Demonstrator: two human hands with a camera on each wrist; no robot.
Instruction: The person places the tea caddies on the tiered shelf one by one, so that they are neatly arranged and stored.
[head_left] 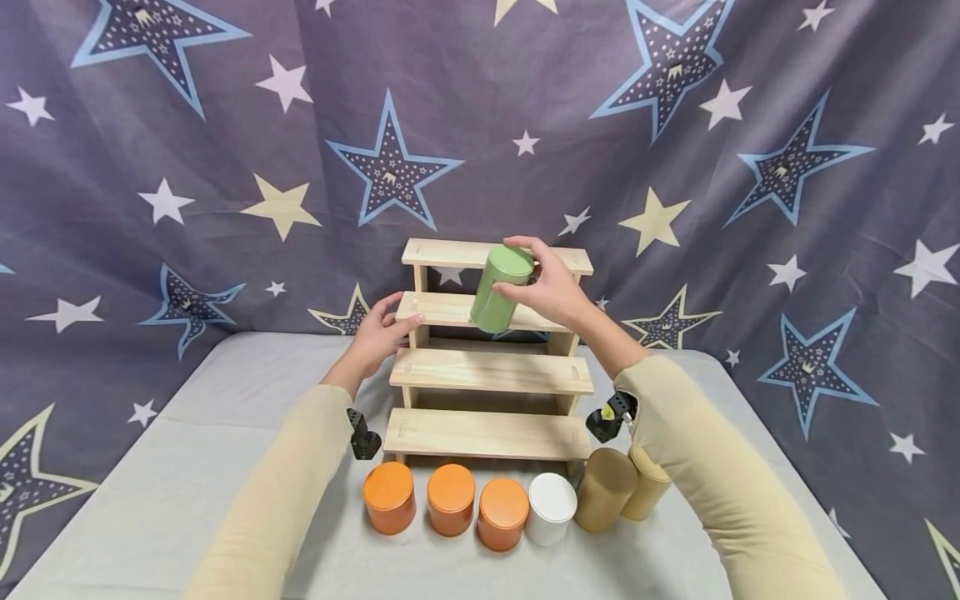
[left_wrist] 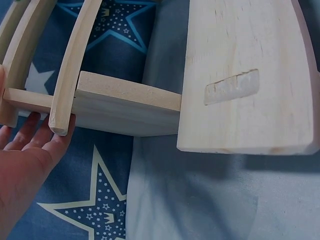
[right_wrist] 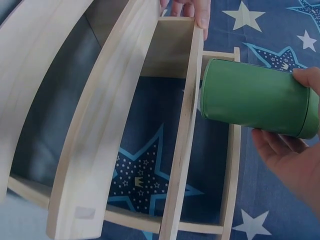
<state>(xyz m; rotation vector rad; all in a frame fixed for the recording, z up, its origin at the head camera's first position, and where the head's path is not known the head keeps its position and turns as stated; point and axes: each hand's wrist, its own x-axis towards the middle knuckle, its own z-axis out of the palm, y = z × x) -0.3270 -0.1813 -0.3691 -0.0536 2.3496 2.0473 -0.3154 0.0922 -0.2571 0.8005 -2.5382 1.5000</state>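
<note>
A green canister (head_left: 493, 292) is held tilted in my right hand (head_left: 551, 287), thumb on its near side and fingers round the lid end. In the head view it is in front of the upper boards; the right wrist view shows the canister (right_wrist: 255, 97) beside the frame. My left hand (head_left: 377, 337) grips the left end of the second board from the top of a wooden step shelf (head_left: 491, 369). Its thumb lies on the board; in the left wrist view, fingers of this hand (left_wrist: 30, 160) reach behind the frame.
In front of the shelf stand three orange canisters (head_left: 451, 500), a white canister (head_left: 551, 508) and two brown canisters (head_left: 606, 490), one partly behind my right sleeve. A pale cloth (head_left: 187, 467) covers the table. Behind hangs a starred curtain (head_left: 480, 75).
</note>
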